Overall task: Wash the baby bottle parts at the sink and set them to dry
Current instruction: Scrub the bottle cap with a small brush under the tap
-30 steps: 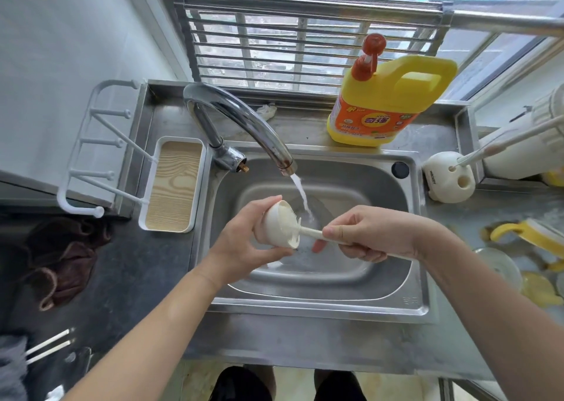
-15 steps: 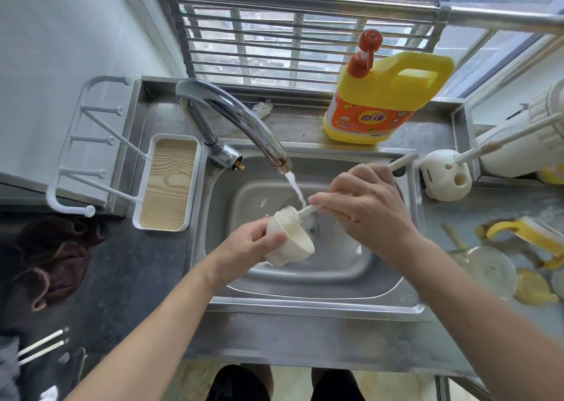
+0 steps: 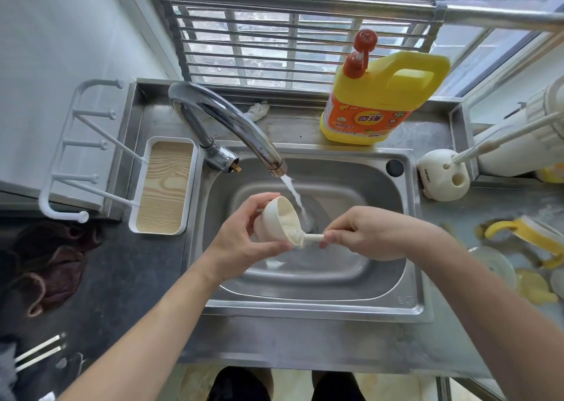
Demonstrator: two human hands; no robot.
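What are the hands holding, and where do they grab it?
The left hand grips the cream cap round its outside. The right hand pinches the small brush by its handle.

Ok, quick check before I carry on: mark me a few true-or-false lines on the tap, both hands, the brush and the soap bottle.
1. Water runs from the tap. True.
2. The left hand holds the cream cup over the sink. True.
3. The brush is also in the left hand's grip. False: the right hand pinches its handle, with the bristles at the cup's mouth.
4. The yellow detergent bottle lies on its side. False: it stands upright on the ledge behind the sink.
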